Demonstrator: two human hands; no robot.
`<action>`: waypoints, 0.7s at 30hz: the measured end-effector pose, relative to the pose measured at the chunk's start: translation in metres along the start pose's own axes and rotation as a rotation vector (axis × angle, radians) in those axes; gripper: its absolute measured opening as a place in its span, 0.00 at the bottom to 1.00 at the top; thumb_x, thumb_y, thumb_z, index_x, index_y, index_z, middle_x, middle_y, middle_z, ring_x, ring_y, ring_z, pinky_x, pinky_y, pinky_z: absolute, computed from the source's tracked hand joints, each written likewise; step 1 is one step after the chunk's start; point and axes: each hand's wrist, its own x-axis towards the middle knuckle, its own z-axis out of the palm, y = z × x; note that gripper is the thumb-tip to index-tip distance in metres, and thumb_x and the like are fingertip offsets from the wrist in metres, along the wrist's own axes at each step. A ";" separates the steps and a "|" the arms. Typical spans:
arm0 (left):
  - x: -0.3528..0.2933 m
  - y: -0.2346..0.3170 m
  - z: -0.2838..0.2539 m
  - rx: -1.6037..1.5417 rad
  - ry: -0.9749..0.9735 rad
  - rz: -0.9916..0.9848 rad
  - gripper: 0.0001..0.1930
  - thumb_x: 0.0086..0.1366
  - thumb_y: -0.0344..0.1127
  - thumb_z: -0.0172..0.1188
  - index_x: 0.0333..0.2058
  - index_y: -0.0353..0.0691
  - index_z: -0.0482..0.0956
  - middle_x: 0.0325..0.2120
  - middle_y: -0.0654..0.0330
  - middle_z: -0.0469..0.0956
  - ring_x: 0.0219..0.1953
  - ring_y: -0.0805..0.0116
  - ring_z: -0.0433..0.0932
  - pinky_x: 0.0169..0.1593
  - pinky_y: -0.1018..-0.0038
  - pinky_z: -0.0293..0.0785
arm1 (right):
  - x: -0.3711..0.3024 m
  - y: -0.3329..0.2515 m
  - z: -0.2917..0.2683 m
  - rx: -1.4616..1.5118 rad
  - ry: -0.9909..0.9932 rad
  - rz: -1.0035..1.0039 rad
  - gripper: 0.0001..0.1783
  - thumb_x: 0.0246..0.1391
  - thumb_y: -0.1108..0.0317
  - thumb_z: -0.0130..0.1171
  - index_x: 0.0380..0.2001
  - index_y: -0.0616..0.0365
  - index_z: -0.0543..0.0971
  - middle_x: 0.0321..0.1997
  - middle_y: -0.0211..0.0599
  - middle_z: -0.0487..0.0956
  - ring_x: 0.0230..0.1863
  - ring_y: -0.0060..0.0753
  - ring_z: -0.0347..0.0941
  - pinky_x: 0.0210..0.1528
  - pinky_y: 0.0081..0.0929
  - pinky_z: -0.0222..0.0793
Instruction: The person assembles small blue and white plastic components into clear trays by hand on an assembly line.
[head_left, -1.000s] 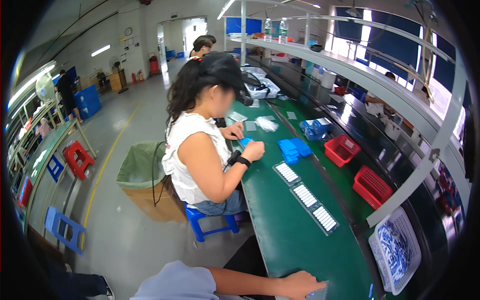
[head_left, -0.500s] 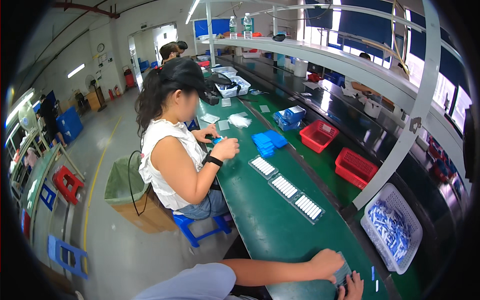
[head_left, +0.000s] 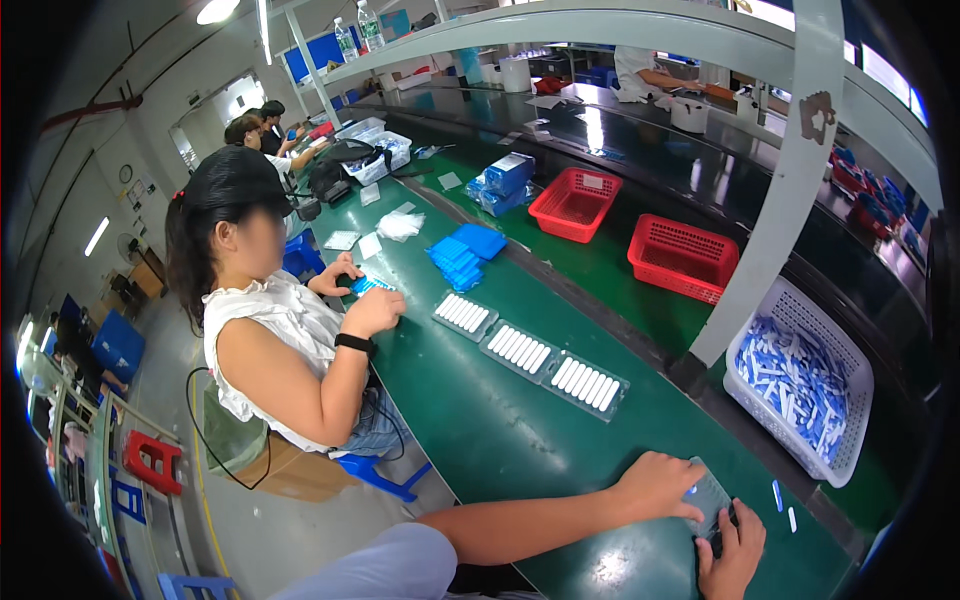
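At the near end of the green table, a clear ribbed plastic tray (head_left: 710,497) lies between my hands. My left hand (head_left: 655,486) grips its left edge with the fingers bent over it. On the tray's near right side, my right hand (head_left: 733,552) has its thumb and fingers closed around the edge. A small blue strip piece (head_left: 777,495) and a white one (head_left: 792,519) lie on the table just right of the tray. Further up the table sit three clear trays (head_left: 519,347) in a row, filled with white sticks.
A white basket (head_left: 858,385) full of blue and white pieces stands right, beside a metal post (head_left: 765,200). Two red baskets (head_left: 685,255) are beyond the table. Blue packets (head_left: 465,255) lie near a seated co-worker (head_left: 275,330), whose hands handle blue pieces.
The view has swung right and downward, so most things appear shifted left. My hands stay on the clear tray, and more of its surface shows. The co-worker's hands have lowered to the table.
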 end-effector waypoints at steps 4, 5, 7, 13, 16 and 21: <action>-0.005 -0.009 0.007 -0.057 0.116 0.041 0.29 0.51 0.60 0.71 0.36 0.38 0.76 0.26 0.56 0.80 0.32 0.53 0.83 0.34 0.62 0.78 | -0.002 0.000 0.001 -0.001 -0.046 0.008 0.27 0.53 0.63 0.67 0.56 0.58 0.78 0.62 0.49 0.76 0.60 0.56 0.72 0.63 0.46 0.66; -0.006 -0.009 0.007 -0.057 0.120 0.038 0.29 0.51 0.60 0.71 0.36 0.38 0.76 0.26 0.56 0.80 0.32 0.53 0.83 0.34 0.62 0.78 | -0.002 0.001 0.001 -0.001 -0.046 0.003 0.27 0.53 0.63 0.67 0.56 0.58 0.78 0.62 0.49 0.76 0.60 0.56 0.72 0.63 0.46 0.66; -0.008 -0.008 0.006 -0.041 0.150 0.061 0.27 0.54 0.58 0.70 0.37 0.38 0.76 0.25 0.56 0.80 0.32 0.53 0.83 0.33 0.62 0.77 | -0.002 0.003 0.001 0.010 -0.044 -0.008 0.27 0.53 0.62 0.67 0.56 0.59 0.78 0.62 0.49 0.76 0.60 0.57 0.71 0.63 0.46 0.65; -0.007 -0.009 0.006 -0.063 0.153 0.021 0.20 0.61 0.51 0.66 0.37 0.38 0.76 0.26 0.55 0.80 0.30 0.53 0.82 0.33 0.60 0.78 | 0.004 -0.001 -0.003 0.097 0.048 0.016 0.25 0.52 0.63 0.69 0.53 0.59 0.80 0.57 0.50 0.77 0.57 0.55 0.72 0.61 0.47 0.66; -0.005 -0.008 0.008 -0.142 0.276 0.039 0.17 0.63 0.47 0.66 0.38 0.39 0.77 0.27 0.55 0.81 0.31 0.53 0.82 0.34 0.60 0.77 | -0.008 0.016 0.005 0.131 0.260 0.000 0.23 0.50 0.68 0.72 0.50 0.60 0.81 0.51 0.50 0.78 0.52 0.53 0.74 0.57 0.45 0.70; -0.001 -0.004 0.006 -0.594 0.324 -0.038 0.12 0.68 0.41 0.63 0.42 0.38 0.78 0.29 0.60 0.81 0.28 0.58 0.79 0.34 0.65 0.75 | -0.024 0.033 0.013 0.219 0.476 0.092 0.17 0.50 0.77 0.71 0.45 0.64 0.82 0.41 0.49 0.81 0.40 0.53 0.78 0.44 0.40 0.76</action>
